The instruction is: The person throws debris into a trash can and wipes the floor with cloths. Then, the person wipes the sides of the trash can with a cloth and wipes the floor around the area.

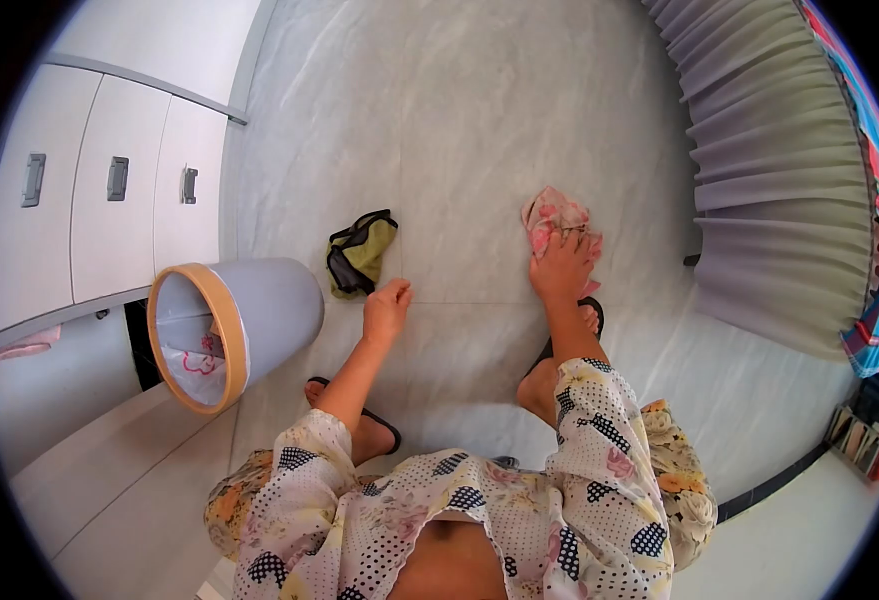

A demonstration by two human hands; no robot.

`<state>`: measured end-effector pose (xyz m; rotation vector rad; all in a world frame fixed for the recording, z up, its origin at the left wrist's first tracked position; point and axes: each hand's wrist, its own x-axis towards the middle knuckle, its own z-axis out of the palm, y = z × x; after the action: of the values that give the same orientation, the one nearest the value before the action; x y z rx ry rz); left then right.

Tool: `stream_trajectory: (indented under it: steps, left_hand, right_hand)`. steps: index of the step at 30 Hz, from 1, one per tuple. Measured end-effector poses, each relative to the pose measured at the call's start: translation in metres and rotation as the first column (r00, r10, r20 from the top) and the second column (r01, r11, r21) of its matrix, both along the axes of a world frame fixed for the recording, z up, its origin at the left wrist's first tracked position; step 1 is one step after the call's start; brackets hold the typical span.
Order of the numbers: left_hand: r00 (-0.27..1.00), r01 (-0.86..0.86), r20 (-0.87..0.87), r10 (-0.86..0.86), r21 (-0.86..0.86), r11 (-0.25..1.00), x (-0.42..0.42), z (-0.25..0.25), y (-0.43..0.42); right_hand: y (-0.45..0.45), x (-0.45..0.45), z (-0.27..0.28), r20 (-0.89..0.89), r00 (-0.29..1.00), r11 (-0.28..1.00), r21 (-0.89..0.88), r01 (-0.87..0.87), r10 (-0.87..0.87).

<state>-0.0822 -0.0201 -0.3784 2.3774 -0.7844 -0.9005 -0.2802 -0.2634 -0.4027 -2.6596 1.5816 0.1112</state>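
Right hand (562,270) on a crumpled pink floral cloth (551,207) lying on the grey marbled floor (459,130), fingers over the fabric; whether they grip it, cannot tell. Left hand (387,308) curled narrow, just beside a crumpled olive-green cloth with black edging (363,262), near a grey cylindrical bin with tan rim (284,305).

Bright even light, soft shadows, fisheye-curved edges
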Motion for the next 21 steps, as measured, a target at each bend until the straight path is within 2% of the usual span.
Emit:
stream_trajectory:
  steps: [2, 5, 8, 11, 12, 15, 18, 21]
  left_hand:
    - [0.980, 0.151, 0.131, -0.153, 0.025, 0.988, 0.001, -0.011, 0.007]
    - [0.874, 0.263, 0.421, -0.245, 0.017, 0.965, -0.025, -0.039, 0.024]
    - [0.859, 0.306, 0.356, -0.367, 0.216, 0.927, -0.070, -0.033, 0.019]
    - [0.865, 0.390, 0.293, -0.407, 0.117, 0.913, -0.101, -0.032, 0.004]
    - [0.864, 0.435, 0.270, -0.425, 0.025, 0.900, -0.101, -0.030, -0.001]
    - [0.855, 0.500, 0.187, -0.484, -0.047, 0.865, -0.080, -0.042, -0.016]
    - [0.870, 0.430, 0.324, -0.372, -0.126, 0.894, -0.040, -0.041, -0.043]
    - [0.804, 0.520, 0.353, -0.479, -0.026, 0.854, -0.008, -0.031, -0.086]
  right_hand:
    - [0.000, 0.000, -0.001, 0.015, 1.000, 1.000, -0.005, 0.009, -0.009]
    - [0.001, 0.001, -0.002, 0.015, 1.000, 1.000, -0.010, 0.020, -0.020]
    - [0.001, 0.001, -0.002, 0.036, 0.999, 0.999, -0.029, 0.017, -0.015]
    - [0.002, 0.000, -0.003, 0.022, 1.000, 1.000, -0.019, 0.007, -0.007]
    - [0.000, 0.001, -0.002, 0.010, 1.000, 1.000, -0.014, 0.006, -0.005]
    - [0.001, 0.000, -0.006, 0.024, 1.000, 0.999, -0.044, 0.007, -0.006]
    - [0.002, -0.001, -0.002, 0.043, 0.999, 1.000, -0.029, -0.010, 0.011]
    - [0.002, 0.001, 0.003, 0.024, 1.000, 1.000, -0.020, -0.011, 0.011]
